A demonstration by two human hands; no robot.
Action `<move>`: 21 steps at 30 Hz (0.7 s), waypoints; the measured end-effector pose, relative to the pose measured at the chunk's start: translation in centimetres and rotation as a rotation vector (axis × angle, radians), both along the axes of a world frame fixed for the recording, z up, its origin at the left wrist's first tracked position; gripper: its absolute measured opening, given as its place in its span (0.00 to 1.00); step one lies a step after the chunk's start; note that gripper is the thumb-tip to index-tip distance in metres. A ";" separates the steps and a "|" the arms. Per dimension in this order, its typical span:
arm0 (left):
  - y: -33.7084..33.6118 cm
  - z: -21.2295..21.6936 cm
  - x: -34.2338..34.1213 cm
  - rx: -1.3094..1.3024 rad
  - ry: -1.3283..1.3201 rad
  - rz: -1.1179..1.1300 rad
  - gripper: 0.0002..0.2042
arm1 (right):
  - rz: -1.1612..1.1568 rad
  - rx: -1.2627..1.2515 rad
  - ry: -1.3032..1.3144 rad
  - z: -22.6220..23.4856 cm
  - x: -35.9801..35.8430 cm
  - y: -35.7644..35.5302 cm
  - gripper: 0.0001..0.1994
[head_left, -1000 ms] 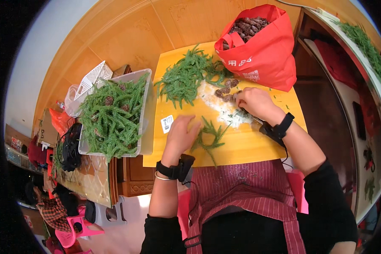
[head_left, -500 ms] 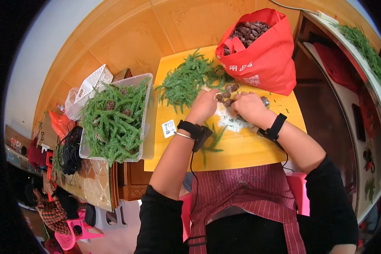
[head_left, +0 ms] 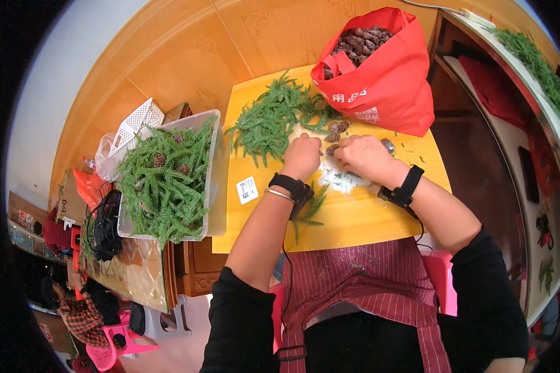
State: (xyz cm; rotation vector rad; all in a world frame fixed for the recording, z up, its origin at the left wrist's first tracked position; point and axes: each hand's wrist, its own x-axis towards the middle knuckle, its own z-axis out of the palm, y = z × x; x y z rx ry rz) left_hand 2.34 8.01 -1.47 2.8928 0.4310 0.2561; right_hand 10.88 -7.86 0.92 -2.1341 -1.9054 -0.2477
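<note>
My left hand (head_left: 302,156) is closed over the yellow tabletop, its fingers curled inward, so I cannot make out what is in them. My right hand (head_left: 366,155) is closed too, fingertips on a small brown pine cone (head_left: 331,150) between the hands. More small pine cones (head_left: 338,127) lie just beyond. Loose white material (head_left: 343,181) is spread below the right hand. A green artificial pine sprig (head_left: 312,206) lies beside my left wrist, and a pile of similar sprigs (head_left: 269,118) covers the table's far left. A small silvery round object (head_left: 389,147) stands right of my right hand.
A red bag (head_left: 386,93) full of pine cones stands at the table's back right. On the left, a clear plastic bin (head_left: 214,168) holds green sprigs and several cones. A white label (head_left: 247,190) lies near the yellow table's (head_left: 261,230) left edge. Another person (head_left: 84,320) sits far left.
My left hand has drawn slightly nearer and is more curled, a little apart from the cones. My right hand stays almost in place, with a cone at its fingertips.
</note>
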 end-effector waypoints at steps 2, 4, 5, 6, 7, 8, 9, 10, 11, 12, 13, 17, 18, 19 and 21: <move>0.1 0.1 -0.2 -0.019 0.008 0.003 0.05 | -0.029 -0.018 0.004 0.0 0.1 -0.3 0.04; -0.2 0.5 -0.1 -0.010 0.025 0.000 0.05 | -0.040 -0.018 0.002 0.0 0.2 -0.6 0.04; -0.3 0.7 -0.1 -0.002 0.043 0.000 0.06 | -0.046 -0.019 0.001 0.0 0.2 -0.6 0.03; -0.3 0.9 -0.2 -0.001 0.043 -0.001 0.06 | -0.047 -0.018 0.001 0.1 0.1 -0.7 0.03; -0.3 1.2 -0.3 -0.016 0.013 0.008 0.06 | -0.041 0.003 0.027 0.3 -0.1 -0.7 0.03; -0.2 1.4 -0.5 -0.032 -0.017 0.018 0.07 | -0.034 0.025 0.053 0.4 -0.3 -0.6 0.03; -0.1 1.8 -0.7 -0.029 -0.017 0.019 0.07 | -0.033 0.027 0.053 0.5 -0.3 -0.6 0.03; -0.1 2.2 -1.0 -0.123 -0.040 0.037 0.09 | -0.035 0.017 0.072 0.4 -0.3 -0.6 0.03; 0.1 2.6 -1.4 -0.216 -0.063 0.056 0.10 | -0.035 0.008 0.092 0.3 -0.3 -0.6 0.03; -0.2 3.3 -1.6 -0.215 -0.062 0.055 0.10 | -0.037 0.009 0.092 0.0 0.0 -0.6 0.03; -0.6 4.0 -1.8 -0.302 -0.092 0.053 0.10 | -0.058 0.005 0.070 -0.2 0.4 -0.8 0.03; 0.0 5.2 -4.7 -0.591 -0.280 0.008 0.09 | -0.078 -0.013 0.074 -0.1 0.2 -0.7 0.04; -0.3 5.5 -5.3 -0.592 -0.280 0.007 0.09 | -0.080 -0.014 0.074 0.0 0.2 -0.8 0.04; -0.7 6.0 -6.0 -0.786 -0.373 -0.030 0.09 | -0.074 -0.007 0.068 0.0 0.2 -0.9 0.04; -1.8 7.3 -7.7 -0.978 -0.467 -0.066 0.09 | -0.067 0.001 0.061 0.0 0.2 -1.1 0.04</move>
